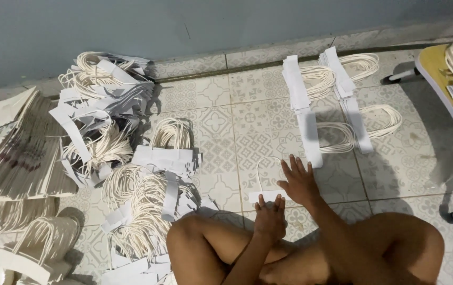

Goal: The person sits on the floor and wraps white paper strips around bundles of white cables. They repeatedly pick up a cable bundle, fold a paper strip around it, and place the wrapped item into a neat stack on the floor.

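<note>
Both hands, left (269,217) and right (299,182), press flat, fingers spread, on a handle strip (266,196); loose handle heap (147,206) lies left, neat rows (311,113) beyond

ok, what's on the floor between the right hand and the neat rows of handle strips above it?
Nothing: head view shows only bare patterned tile between the right hand and the rows of handle strips. The single handle piece sits left of that hand.

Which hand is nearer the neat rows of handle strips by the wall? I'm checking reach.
Right. The right hand lies flat on the floor tile just below the rows of handle strips; the left hand is farther back, fingers on the single handle strip.
</note>
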